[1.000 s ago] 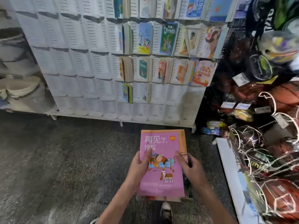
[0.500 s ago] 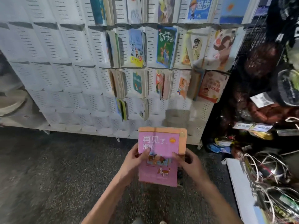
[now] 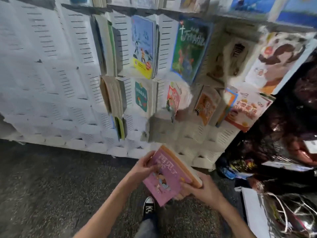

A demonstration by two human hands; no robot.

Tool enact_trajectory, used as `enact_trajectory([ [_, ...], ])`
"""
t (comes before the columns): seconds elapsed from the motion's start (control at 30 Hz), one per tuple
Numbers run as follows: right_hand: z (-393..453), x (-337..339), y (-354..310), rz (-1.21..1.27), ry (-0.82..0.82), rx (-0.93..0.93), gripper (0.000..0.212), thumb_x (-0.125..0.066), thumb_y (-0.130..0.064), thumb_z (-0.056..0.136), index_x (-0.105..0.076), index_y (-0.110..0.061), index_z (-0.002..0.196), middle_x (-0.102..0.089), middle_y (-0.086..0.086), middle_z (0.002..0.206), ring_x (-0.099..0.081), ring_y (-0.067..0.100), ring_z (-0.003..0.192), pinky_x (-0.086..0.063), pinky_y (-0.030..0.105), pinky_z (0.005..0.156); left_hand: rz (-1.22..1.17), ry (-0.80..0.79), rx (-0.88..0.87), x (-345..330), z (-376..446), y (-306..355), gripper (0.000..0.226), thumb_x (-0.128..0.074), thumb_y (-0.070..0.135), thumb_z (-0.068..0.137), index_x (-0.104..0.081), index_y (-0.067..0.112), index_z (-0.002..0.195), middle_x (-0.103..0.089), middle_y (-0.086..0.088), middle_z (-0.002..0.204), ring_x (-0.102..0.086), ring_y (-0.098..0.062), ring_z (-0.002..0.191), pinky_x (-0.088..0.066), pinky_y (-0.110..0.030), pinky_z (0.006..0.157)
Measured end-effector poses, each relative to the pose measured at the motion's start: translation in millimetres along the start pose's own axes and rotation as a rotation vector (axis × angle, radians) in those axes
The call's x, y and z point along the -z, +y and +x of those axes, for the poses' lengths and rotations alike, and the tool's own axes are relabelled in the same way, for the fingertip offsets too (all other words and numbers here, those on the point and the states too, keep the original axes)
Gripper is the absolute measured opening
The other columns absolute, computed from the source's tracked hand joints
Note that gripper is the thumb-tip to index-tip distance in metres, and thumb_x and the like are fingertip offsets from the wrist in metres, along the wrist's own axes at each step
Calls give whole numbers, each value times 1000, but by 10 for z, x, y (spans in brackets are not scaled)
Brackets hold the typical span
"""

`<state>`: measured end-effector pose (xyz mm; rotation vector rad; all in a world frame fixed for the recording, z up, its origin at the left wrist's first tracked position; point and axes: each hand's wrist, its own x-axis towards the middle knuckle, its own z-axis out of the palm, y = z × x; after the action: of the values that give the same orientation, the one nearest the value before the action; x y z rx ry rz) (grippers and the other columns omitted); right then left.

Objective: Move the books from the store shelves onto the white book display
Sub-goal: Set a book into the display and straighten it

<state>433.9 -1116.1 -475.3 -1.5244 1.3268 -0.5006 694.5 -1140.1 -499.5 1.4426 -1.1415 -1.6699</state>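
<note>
Head view: pink book (image 3: 165, 177) atop small stack, tilted, low in front of white display (image 3: 51, 74). L hand (image 3: 143, 169) fingers curled on its top-left edge; R hand (image 3: 204, 189) grips stack's right corner. Shoe (image 3: 148, 206) below.

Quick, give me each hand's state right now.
Left hand: grips the pink book at its upper left edge.
Right hand: holds the books' lower right corner.

**Colours in front of me**

I hold a thin pink paperback with white lettering (image 3: 169, 176) over an orange-edged book (image 3: 184, 166). The white slotted plastic book display (image 3: 51, 66) has dark slits. My black-and-white canvas shoe (image 3: 148, 206) stands on grey speckled floor (image 3: 51, 186).
</note>
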Motion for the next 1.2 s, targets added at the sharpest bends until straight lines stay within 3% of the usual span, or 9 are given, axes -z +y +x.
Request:
enact_trajectory([
  [0.13,651,136,42,28,33,-73,30,-83,-32,81,-69,-40,107,-75,-23,98,-70,-3,89,-53,20,75,16,-18,67,206,658,34,48,-72,8,91,-56,17,135,-73,-9,117,-68,-26,112,-54,-40,101],
  [0.3,1352,267,175,43,-13,-118,34,-81,-29,83,-68,-34,114,-75,-21,102,-70,-2,96,-56,17,80,158,3,107,320,1392,90,37,-66,7,94,-58,14,129,-71,-9,117,-68,-24,109,-56,-43,98],
  [0.47,2079,198,591,60,69,-269,31,-79,-22,85,-70,-13,113,-74,-5,96,-71,-2,79,-58,19,60,207,146,263,114,2099,-76,45,-60,32,100,-44,14,138,-67,-5,118,-69,-20,100,-58,-36,84],
  [0.57,2500,114,811,57,124,-374,23,-81,-28,83,-72,-15,100,-75,0,87,-72,13,70,-63,40,65,-33,142,417,15,2468,-196,28,-54,19,104,-52,5,128,-70,-11,101,-69,-21,79,-60,-35,72],
  [0.67,2833,41,950,8,172,-443,19,-82,-32,82,-69,-18,86,-72,2,79,-65,12,63,-56,31,62,-136,144,486,-36,2810,-230,16,-45,5,105,-56,4,117,-64,-11,86,-58,-20,63,-53,-30,57],
  [0.77,3043,-5,1061,-86,151,-410,20,-82,-31,82,-70,-19,92,-68,-4,78,-59,6,62,-37,8,48,-163,181,548,-40,3080,-304,21,-36,-3,103,-51,7,114,-60,-15,88,-58,-26,69,-54,-37,63],
  [0.9,3213,29,1179,-53,129,-415,15,-79,-26,84,-65,-25,90,-66,-12,76,-62,3,66,-38,6,50,-116,140,561,-45,3247,-486,42,-35,-9,100,-57,15,126,-68,-17,109,-69,-32,94,-63,-38,75],
  [1.1,3419,42,1285,95,176,-420,18,-77,-27,86,-66,-30,100,-74,-5,88,-73,9,74,-64,39,68,-160,265,488,-102,3476,-569,46,-37,-11,98,-60,11,131,-69,-16,119,-74,-34,97,-61,-49,85],
  [1.2,3612,-2,1232,50,252,-376,13,-73,-29,90,-67,-27,101,-71,-5,79,-68,2,62,-57,16,61,-276,289,510,-86,3548,-483,47,-36,-17,96,-59,7,130,-68,-23,121,-71,-33,86,-63,-39,78],
])
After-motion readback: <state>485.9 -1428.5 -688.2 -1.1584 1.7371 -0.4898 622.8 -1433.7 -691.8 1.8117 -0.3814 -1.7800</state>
